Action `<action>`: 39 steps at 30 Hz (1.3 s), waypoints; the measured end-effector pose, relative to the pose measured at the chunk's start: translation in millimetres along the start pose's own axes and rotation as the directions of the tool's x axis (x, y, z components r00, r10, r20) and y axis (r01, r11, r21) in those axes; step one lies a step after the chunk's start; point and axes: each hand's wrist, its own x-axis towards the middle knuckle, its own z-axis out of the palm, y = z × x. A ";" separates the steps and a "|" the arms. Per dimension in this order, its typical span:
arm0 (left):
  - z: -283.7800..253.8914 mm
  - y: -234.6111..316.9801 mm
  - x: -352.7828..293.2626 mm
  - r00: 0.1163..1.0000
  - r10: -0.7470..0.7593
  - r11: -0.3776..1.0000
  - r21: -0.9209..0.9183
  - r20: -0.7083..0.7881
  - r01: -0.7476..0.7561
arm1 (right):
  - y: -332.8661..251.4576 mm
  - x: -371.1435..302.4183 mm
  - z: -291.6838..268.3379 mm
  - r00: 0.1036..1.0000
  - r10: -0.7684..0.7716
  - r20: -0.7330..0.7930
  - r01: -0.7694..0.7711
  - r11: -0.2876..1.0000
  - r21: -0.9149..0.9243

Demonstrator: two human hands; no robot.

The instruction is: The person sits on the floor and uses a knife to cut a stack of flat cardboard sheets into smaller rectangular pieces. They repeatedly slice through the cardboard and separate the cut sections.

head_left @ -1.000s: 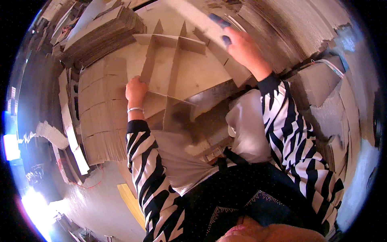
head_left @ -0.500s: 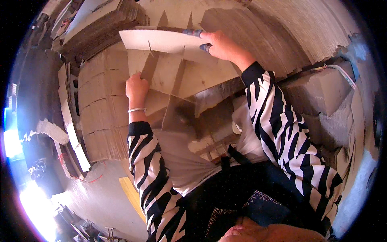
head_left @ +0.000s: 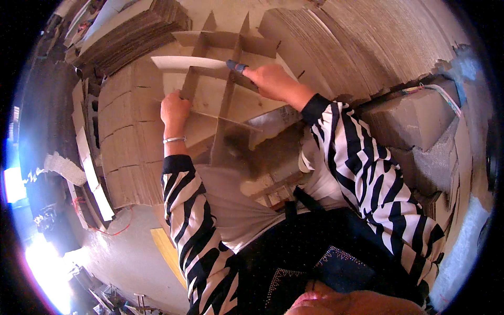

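Observation:
A cardboard divider grid stands on a pale wooden board (head_left: 260, 107) in front of me. Two long strips run away from me, crossed by shorter ones. My left hand (head_left: 175, 111) is closed on the left long strip (head_left: 191, 83) near its close end. My right hand (head_left: 270, 83), with dark covers on its fingertips, pinches the top edge of the middle cross strip (head_left: 181, 63), which sits across both long strips. A far cross strip (head_left: 215, 40) and a near cross strip (head_left: 239, 123) lie beyond and before it. My right thumb is hidden.
Stacks of slotted cardboard sheets (head_left: 128, 136) stand at the left. Another stack (head_left: 134, 34) lies at the far left, and tall sheets (head_left: 336, 52) fill the far right. A cardboard box (head_left: 415, 118) is beside my right arm. Yellow wood (head_left: 167, 252) shows below left.
My right hand has moved left and toward me, and the cross strip it holds has gone down onto the long strips. The far cross strip is now uncovered. My left hand has barely shifted.

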 end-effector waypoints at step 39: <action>-31.8 -64.3 -7.7 0.984 -0.057 0.995 0.094 0.168 0.041 | 60.1 17.4 0.7 0.925 0.322 -0.203 -0.302 0.945 0.124</action>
